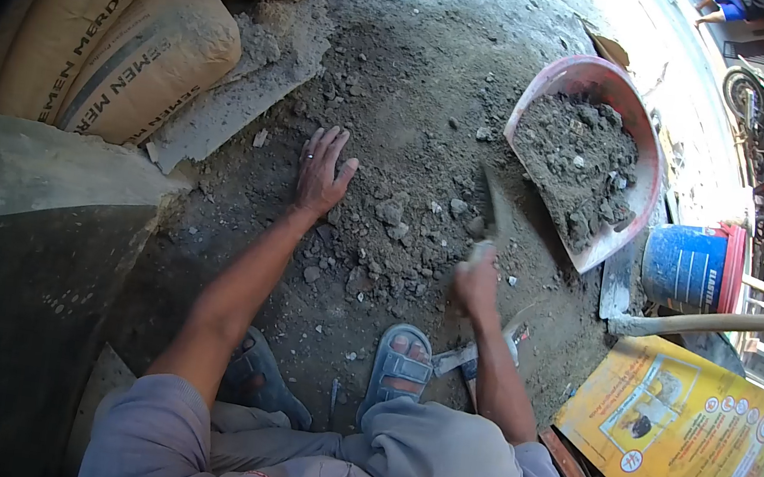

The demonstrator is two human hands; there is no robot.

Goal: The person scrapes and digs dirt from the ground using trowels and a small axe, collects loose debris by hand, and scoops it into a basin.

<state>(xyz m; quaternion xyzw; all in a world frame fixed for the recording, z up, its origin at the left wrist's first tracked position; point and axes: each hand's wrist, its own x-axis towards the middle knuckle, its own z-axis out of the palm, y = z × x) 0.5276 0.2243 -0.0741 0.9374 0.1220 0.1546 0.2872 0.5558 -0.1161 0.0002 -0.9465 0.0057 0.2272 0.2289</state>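
My left hand point(322, 171) lies open on the heap of grey rubble point(390, 225), its fingers stretched forward and the thumb apart. In my right hand point(477, 285) is the handle of a trowel point(497, 203), gripped in closed fingers. The trowel's narrow blade points away from me over loose dirt, on the right side of the heap. Just beyond it sits a pinkish-red scoop-shaped pan point(647, 167), loaded with broken rubble and dirt, its straight edge facing the heap. My fingers partly cover the trowel's handle.
Cement sacks point(149, 63) are stacked at the upper left. On the right stand a blue bucket point(684, 267), a hoe with a wooden handle point(713, 326) and a yellow board point(680, 427). A tool point(456, 356) lies by my sandal point(401, 368). Motorcycles point(757, 104) and another person point(729, 8) appear behind.
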